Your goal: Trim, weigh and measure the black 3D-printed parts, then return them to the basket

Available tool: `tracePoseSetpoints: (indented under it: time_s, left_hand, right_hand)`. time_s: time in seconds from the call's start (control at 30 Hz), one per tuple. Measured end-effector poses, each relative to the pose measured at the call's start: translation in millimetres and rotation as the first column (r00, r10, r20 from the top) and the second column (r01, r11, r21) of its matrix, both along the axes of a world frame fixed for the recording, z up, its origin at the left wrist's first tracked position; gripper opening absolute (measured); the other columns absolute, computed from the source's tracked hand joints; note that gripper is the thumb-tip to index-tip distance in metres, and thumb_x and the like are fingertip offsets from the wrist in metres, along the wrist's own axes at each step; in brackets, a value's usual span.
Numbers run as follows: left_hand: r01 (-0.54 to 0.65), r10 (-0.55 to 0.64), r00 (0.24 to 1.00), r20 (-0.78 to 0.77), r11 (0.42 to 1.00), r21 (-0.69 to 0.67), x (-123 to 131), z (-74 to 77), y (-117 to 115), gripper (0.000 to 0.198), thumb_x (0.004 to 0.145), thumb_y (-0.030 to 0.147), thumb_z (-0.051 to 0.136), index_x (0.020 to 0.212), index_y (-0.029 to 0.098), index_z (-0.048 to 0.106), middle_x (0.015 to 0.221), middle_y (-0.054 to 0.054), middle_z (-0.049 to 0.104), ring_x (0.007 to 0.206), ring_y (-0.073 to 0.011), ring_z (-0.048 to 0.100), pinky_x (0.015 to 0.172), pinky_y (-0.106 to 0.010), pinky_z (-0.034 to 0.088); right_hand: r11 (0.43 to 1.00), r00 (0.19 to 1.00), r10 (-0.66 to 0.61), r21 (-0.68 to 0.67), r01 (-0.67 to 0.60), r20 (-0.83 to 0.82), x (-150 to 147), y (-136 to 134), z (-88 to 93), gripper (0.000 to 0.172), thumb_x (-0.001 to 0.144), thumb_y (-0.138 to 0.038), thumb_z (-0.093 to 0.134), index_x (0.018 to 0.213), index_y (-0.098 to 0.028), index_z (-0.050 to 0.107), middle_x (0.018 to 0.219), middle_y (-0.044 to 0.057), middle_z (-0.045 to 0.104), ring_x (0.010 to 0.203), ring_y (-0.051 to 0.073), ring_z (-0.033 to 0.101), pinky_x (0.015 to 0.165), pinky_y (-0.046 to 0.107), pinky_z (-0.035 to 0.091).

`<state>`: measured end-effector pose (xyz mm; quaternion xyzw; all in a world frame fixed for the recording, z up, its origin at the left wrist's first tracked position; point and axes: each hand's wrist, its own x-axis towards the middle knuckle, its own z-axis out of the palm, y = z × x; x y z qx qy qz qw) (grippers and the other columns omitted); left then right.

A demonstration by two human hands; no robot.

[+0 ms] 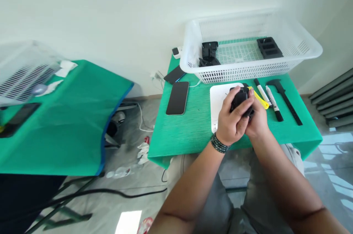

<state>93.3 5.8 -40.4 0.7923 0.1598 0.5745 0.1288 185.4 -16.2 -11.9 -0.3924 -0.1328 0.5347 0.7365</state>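
Observation:
Both of my hands are wrapped round a black plastic part (240,99), which is partly hidden by the fingers; its exact kind does not show. My left hand (230,122), with a beaded bracelet at the wrist, grips it from the left. From the right my right hand (259,116) closes on the same part. Under and behind the hands lies a white tray-like board (216,107). A yellow-handled tool (261,100) sits just beyond my right hand. To its right are two white markers (263,92) (274,102) and a black caliper (286,101).
A white basket (248,69) at the table's back holds black parts (209,52) and a black slotted block (269,47). Phones (177,98) (174,75) lie on the left of the green-covered table (187,135). Another green-covered table (68,123) stands left across a gap.

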Motion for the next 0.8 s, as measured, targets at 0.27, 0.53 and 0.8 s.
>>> tracePoseSetpoints:
  time_s: [0.27, 0.53, 0.8]
  left_hand:
    - [-0.065, 0.100, 0.979, 0.177, 0.979, -0.196, -9, 7.2, 0, 0.032, 0.110, 0.029, 0.042, 0.126, 0.022, 0.069, 0.124, -0.010, 0.079, 0.115, -0.0211, 0.077, 0.098, -0.037, 0.065]
    - [0.058, -0.021, 0.995, 0.096, 0.917, -0.396, -30, 30.7, 10, 0.037, 0.109, 0.044, 0.048, 0.113, 0.020, 0.076, 0.103, -0.009, 0.084, 0.099, -0.0211, 0.081, 0.090, -0.034, 0.065]
    - [-0.059, 0.302, 0.871, 0.388, 0.848, -0.526, -41, 24.2, 22, 0.044, 0.103, 0.058, 0.056, 0.107, 0.018, 0.074, 0.065, 0.000, 0.070, 0.048, -0.0099, 0.063, 0.047, -0.020, 0.051]
  right_hand:
    - [0.974, 0.969, 0.224, 0.038, -0.221, -0.108, 6, -9, -4.6, 0.030, 0.090, -0.054, 0.074, 0.092, -0.025, 0.074, 0.090, 0.001, 0.077, 0.084, 0.020, 0.073, 0.078, 0.034, 0.063]
    - [0.948, 0.933, 0.314, -0.004, -0.319, 0.176, 4, -17, -8.1, 0.042, 0.073, -0.059, 0.088, 0.078, -0.020, 0.072, 0.067, -0.003, 0.067, 0.060, 0.014, 0.055, 0.055, 0.027, 0.045]
    - [0.963, 0.963, 0.269, -0.003, -0.269, 0.024, 25, -15, -10.7, 0.040, 0.081, -0.063, 0.081, 0.087, -0.025, 0.075, 0.078, 0.001, 0.075, 0.074, 0.020, 0.070, 0.067, 0.034, 0.057]
